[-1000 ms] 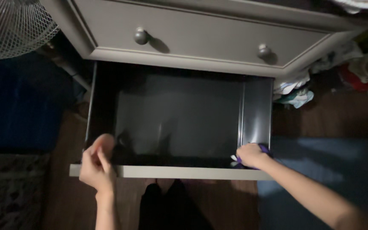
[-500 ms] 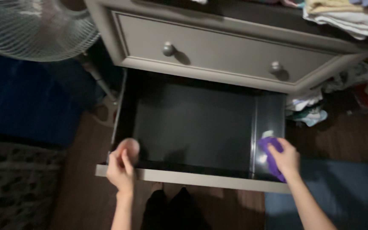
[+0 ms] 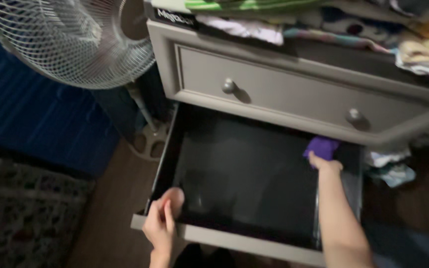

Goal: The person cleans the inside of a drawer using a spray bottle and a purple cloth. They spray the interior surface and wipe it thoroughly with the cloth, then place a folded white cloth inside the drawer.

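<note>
Dark room with a grey dresser (image 3: 294,94); its bottom drawer (image 3: 244,178) is pulled out. Right hand (image 3: 323,161) has slid the purple cloth (image 3: 321,147) from the front corner to the back, fingers pressing it. Left hand (image 3: 164,223) grips the drawer's front edge

Pretty dim shot looking down into an open drawer (image 3: 247,178), dark inside, pulled out from a grey dresser (image 3: 294,97). Left hand (image 3: 162,226) grips the drawer's front edge near its left corner, thumb inside. Right hand (image 3: 323,163) is reaching deep into the back right corner, pressing a purple cloth (image 3: 321,146) there. The drawer above is shut and has two round knobs (image 3: 229,85). Clothes (image 3: 294,22) are piled on top of the dresser, and more lie on the floor to the right. A white fan (image 3: 70,39) stands just left of the dresser, with a patterned rug (image 3: 21,213) below it.
</note>
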